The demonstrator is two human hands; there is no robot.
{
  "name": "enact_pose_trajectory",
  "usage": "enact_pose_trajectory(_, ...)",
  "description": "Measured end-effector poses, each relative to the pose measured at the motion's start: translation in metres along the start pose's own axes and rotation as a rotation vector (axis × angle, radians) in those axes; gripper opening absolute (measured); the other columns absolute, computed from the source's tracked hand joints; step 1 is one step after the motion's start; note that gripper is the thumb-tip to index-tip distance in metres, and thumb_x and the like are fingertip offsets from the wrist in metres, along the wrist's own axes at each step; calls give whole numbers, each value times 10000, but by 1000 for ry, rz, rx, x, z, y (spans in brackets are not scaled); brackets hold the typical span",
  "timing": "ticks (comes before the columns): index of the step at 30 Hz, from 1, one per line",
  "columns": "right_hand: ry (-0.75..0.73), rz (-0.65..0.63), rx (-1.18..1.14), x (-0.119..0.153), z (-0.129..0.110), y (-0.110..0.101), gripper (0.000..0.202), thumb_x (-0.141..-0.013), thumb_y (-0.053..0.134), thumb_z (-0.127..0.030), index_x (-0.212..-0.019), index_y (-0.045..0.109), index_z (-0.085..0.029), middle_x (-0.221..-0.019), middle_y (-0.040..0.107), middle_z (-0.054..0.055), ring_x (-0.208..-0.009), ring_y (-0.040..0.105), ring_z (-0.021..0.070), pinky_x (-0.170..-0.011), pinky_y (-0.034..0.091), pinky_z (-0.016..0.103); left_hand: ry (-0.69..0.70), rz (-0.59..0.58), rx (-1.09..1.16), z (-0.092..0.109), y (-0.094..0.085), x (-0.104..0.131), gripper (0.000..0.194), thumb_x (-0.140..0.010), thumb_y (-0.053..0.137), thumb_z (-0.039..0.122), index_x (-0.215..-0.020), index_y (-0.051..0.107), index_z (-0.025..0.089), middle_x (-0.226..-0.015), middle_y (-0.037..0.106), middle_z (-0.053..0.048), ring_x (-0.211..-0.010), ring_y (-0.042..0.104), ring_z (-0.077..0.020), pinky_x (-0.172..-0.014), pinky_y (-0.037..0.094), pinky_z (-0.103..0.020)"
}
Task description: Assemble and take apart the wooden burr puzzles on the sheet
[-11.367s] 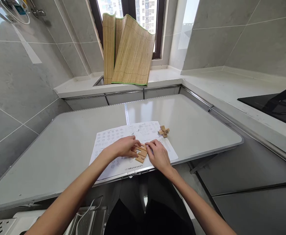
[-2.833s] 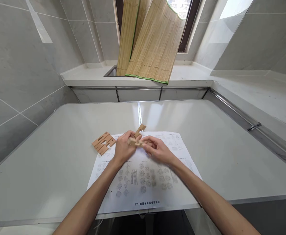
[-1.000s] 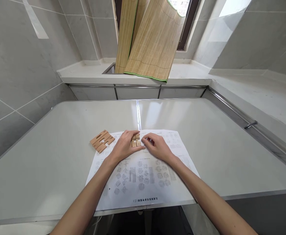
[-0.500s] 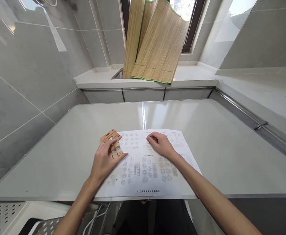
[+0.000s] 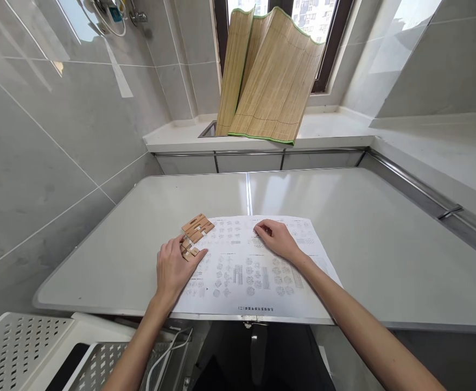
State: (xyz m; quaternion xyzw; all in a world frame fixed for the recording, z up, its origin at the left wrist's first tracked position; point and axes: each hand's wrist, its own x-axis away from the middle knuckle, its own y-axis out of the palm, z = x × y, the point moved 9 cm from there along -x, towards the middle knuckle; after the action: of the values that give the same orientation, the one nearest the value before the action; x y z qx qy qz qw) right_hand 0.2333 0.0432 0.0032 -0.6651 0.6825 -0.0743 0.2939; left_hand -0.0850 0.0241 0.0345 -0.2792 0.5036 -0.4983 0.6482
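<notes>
Flat notched wooden puzzle pieces [image 5: 198, 227] lie side by side at the upper left edge of the printed paper sheet [image 5: 241, 304]. Smaller wooden pieces [image 5: 189, 251] sit just below them, within the span of my left hand [image 5: 175, 274]. Its thumb stretches out to the right along their lower side, and its fingertips touch their left edge. Part of these pieces is hidden by the fingers. My right hand [image 5: 277, 237] rests on the upper right of the sheet, fingers curled in against the thumb, with nothing visible in them. Small line drawings cover the sheet.
The white table [image 5: 384, 244] has a seam [image 5: 248, 193] down its middle. A bamboo mat [image 5: 274, 81] leans at the window beyond. White perforated baskets [image 5: 21, 347] stand below the table at the left, beside white cables [image 5: 162, 355]. Grey tiled walls flank the table.
The view has shifted, moving the scene slightly right. My left hand has drawn back from the upper wooden pieces, uncovering more of them. My right hand stays in place on the sheet.
</notes>
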Motion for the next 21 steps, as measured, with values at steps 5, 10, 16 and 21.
enact_pose_trajectory(5, -7, 7, 4, 0, 1, -1, 252, -987, 543, -367, -838, 702, -239, -826, 741, 25, -719, 610, 197, -690, 468, 338, -170, 35, 275, -27, -4, -6, 658, -860, 657, 669, -1332, 590, 215, -1368, 646, -148, -1282, 573, -364, -1087, 455, -507)
enact_pose_trajectory(10, -1, 13, 11, 0, 2, -2, 252, -985, 551, -374, -835, 704, -240, -831, 744, 27, -731, 617, 201, -698, 478, 342, -305, 75, 487, -72, 3, -40, 509, -934, 560, 622, -1180, 648, 186, -1250, 727, -136, -1145, 677, -279, -1033, 512, -418)
enact_pose_trajectory(16, 7, 11, 14, -1, 1, -1, 265, -994, 553, -397, -848, 712, -243, -842, 751, 30, -726, 623, 203, -696, 489, 347, -298, 78, 459, -90, 19, -90, 417, -895, 617, 541, -1105, 685, 187, -1165, 767, -120, -1076, 701, -263, -1013, 513, -399)
enact_pose_trajectory(21, 14, 8, 33, 0, 1, 0, 273, -1000, 552, -406, -850, 712, -244, -846, 751, 33, -718, 621, 202, -679, 486, 345, -266, 12, 454, -84, 29, -106, 351, -884, 632, 497, -1023, 722, 187, -1010, 804, -97, -995, 728, -252, -966, 524, -367)
